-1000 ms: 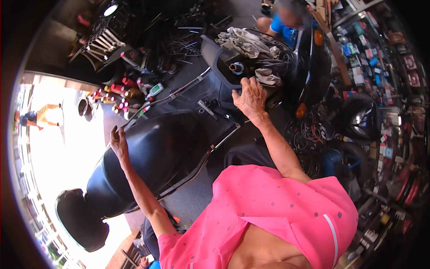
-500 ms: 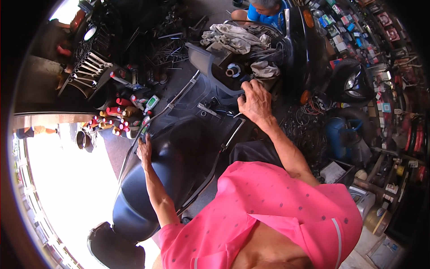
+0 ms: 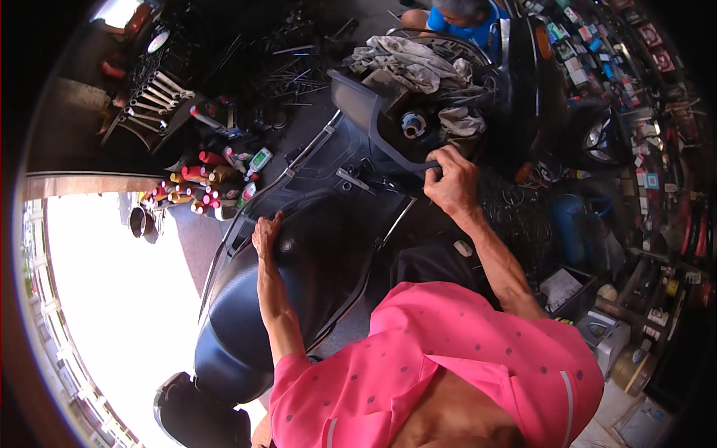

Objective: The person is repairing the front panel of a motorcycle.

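A scooter with a long black seat stands in front of me. My left hand lies on the seat's left edge, beside the metal side rail, with its fingers stretched out. Farther forward, my right hand has its fingers curled round the rim of the scooter's dark grey plastic panel. Behind that rim are a round metal fitting and crumpled grey rags. A small metal part lies on the dark floorboard between my hands.
Wrenches hang in a rack at the far left, above bottles with red caps. A person in blue crouches beyond the scooter. Shelves of small boxes line the right side; a blue container stands below.
My view has shifted slightly, moving the scooter rightward in the picture. My left hand has moved a little forward and inward on the seat. My right hand's fingers are now round the panel's rim.
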{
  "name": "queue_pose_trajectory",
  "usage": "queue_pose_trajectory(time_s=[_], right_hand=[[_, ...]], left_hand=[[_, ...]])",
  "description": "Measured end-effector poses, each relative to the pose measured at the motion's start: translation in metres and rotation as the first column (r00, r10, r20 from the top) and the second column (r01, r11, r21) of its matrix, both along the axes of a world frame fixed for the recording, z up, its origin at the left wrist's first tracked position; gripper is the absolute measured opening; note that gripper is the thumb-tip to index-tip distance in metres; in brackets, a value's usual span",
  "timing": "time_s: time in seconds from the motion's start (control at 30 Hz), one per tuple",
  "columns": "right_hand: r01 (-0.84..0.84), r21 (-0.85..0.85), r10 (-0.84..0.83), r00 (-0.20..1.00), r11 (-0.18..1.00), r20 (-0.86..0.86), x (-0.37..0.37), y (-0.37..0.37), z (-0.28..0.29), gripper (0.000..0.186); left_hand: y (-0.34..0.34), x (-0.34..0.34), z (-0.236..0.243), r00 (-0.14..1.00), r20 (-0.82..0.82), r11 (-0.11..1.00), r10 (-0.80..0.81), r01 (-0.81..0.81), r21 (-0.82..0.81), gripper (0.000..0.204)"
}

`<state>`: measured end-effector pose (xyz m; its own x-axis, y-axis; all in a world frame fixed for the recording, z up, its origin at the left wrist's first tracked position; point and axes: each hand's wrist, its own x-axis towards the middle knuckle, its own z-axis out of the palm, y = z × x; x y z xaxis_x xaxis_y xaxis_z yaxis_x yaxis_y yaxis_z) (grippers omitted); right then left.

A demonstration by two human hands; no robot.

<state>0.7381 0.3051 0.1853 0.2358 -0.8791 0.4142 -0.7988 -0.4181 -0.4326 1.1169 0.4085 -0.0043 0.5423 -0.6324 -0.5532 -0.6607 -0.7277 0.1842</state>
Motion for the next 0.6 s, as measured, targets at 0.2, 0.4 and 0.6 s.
queue_pose_trajectory(time_s=[0.2, 0.4, 0.6], right_hand=[[-0.03, -0.016, 0.031, 0.998, 0.999, 0.052, 0.003, -0.014, 0.006, 0.019], [-0.028, 0.03, 0.027, 0.999, 0.999, 0.048, -0.003, -0.012, 0.009, 0.02], [-0.03, 0.002, 0.03, 0.999, 1.0, 0.045, -0.003, -0.012, 0.007, 0.02]], left_hand=[[-0.012, 0.008, 0.013, 1.0, 0.0, 0.996, -0.02, 0.02, 0.083, 0.061], [-0.02, -0.002, 0.014, 0.997, -0.025, 0.988, -0.07, 0.073, 0.135, 0.062], [-0.011, 0.003, 0.007, 0.996, -0.006, 0.991, -0.092, 0.092, 0.1, 0.064]])
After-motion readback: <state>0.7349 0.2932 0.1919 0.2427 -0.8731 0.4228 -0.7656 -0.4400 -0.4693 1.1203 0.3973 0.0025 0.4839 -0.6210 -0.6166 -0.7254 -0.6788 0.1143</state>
